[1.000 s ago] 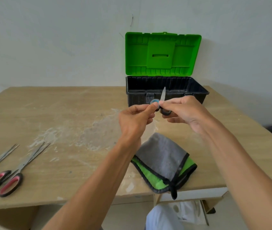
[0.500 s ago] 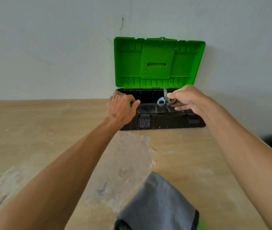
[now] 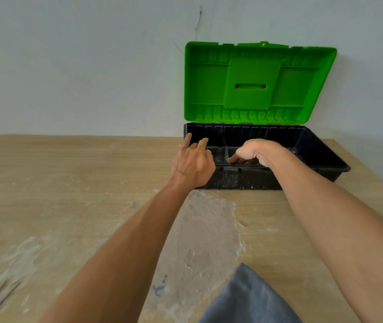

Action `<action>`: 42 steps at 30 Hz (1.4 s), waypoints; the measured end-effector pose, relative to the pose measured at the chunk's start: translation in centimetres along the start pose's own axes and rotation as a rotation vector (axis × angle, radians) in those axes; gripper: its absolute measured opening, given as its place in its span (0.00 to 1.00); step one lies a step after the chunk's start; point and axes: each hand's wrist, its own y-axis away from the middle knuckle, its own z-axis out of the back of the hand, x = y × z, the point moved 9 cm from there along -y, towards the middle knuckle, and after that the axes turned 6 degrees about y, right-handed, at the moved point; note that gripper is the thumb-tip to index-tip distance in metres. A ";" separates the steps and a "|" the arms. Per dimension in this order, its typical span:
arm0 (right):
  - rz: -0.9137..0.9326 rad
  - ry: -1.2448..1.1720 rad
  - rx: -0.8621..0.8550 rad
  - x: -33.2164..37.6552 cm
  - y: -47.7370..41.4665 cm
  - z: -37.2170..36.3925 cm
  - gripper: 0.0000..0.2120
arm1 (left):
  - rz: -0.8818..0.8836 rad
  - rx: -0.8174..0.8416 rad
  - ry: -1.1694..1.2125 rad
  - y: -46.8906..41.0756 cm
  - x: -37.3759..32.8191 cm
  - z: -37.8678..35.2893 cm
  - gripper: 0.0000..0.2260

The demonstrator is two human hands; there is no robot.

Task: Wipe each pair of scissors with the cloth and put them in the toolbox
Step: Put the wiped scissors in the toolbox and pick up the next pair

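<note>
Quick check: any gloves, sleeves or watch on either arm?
No. The left forearm and right forearm are bare, no sleeve in view. The left hand shows no glove, ring or watch. The right hand is ungloved too; its fingers are partly hidden inside the toolbox.

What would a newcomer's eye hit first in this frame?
The bright green lid of the toolbox stands open against the wall at the back of the table. The right hand reaches down into the black base, its fingers mostly hidden behind the front wall, while the left hand, spread open, is by the box's front left corner. A grey cloth lies at the bottom edge.
</note>
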 end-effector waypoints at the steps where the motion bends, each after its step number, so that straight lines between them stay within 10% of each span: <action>1: -0.002 0.004 -0.008 -0.1 -0.1 0.0 0.28 | 0.002 0.003 -0.003 -0.1 0.1 -0.2 0.23; 16: 0.270 0.124 -0.253 1.2 4.7 1.3 0.20 | 0.145 0.265 0.127 1.2 -0.3 0.7 0.27; 27: 0.577 -0.057 -0.582 7.5 16.9 -3.1 0.15 | 0.204 0.035 0.218 11.7 2.3 9.8 0.28; 42: 0.873 0.067 -0.045 19.1 34.2 -27.4 0.11 | 0.456 0.000 -0.031 39.0 15.9 23.2 0.17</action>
